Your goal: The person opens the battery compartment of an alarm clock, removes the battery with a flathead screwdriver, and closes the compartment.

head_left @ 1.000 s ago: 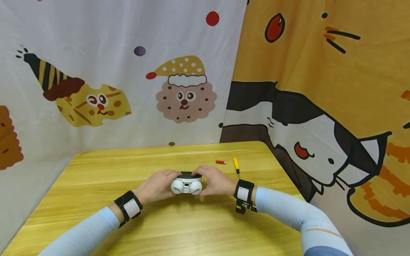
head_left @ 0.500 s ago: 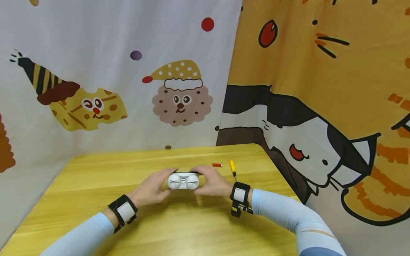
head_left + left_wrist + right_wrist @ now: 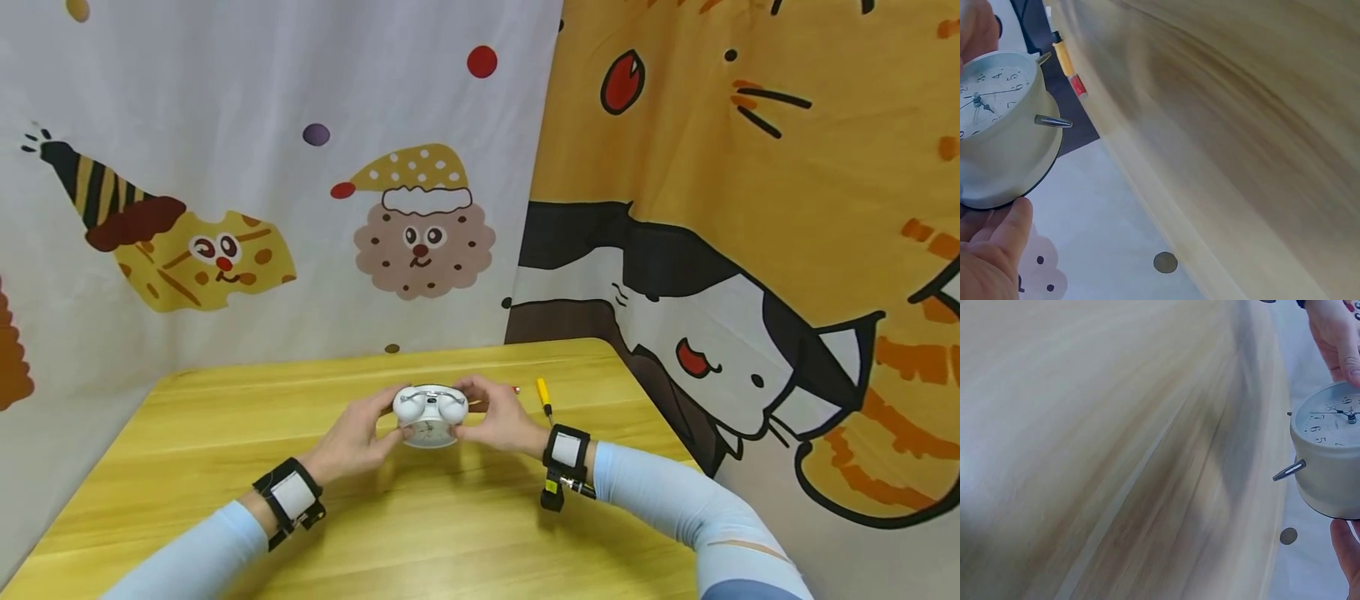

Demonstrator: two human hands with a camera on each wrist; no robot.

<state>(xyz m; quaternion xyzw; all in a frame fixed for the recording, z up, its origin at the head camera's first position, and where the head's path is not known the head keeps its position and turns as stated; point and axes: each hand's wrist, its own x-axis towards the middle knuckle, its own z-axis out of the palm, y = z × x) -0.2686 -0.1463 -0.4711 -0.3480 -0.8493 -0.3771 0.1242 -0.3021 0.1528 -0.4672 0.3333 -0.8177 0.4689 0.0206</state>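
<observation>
Between both hands is a white twin-bell alarm clock point(image 3: 431, 414), bells and handle upward in the head view, its dial tipped toward the person. My left hand point(image 3: 362, 433) grips its left side, thumb at the dial's edge. On the opposite side my right hand point(image 3: 501, 417) pinches it between thumb and fingers. In the left wrist view, the clock point(image 3: 1007, 137) shows its numbered dial and two metal feet, with fingers point(image 3: 1015, 228) against its dark-edged back. The right wrist view cuts the clock point(image 3: 1329, 456) off at the frame edge.
A yellow-handled screwdriver point(image 3: 543, 392) lies on the wooden table point(image 3: 480, 517), right of the right hand. Beside it lies a small red battery point(image 3: 1077, 85), mostly hidden behind that hand in the head view. A printed curtain point(image 3: 255, 83) hangs beyond the table's back edge.
The clock has been tilted in the hands: its dark back faced up a second ago, and now its dial shows. The right hand now covers most of the battery in the head view.
</observation>
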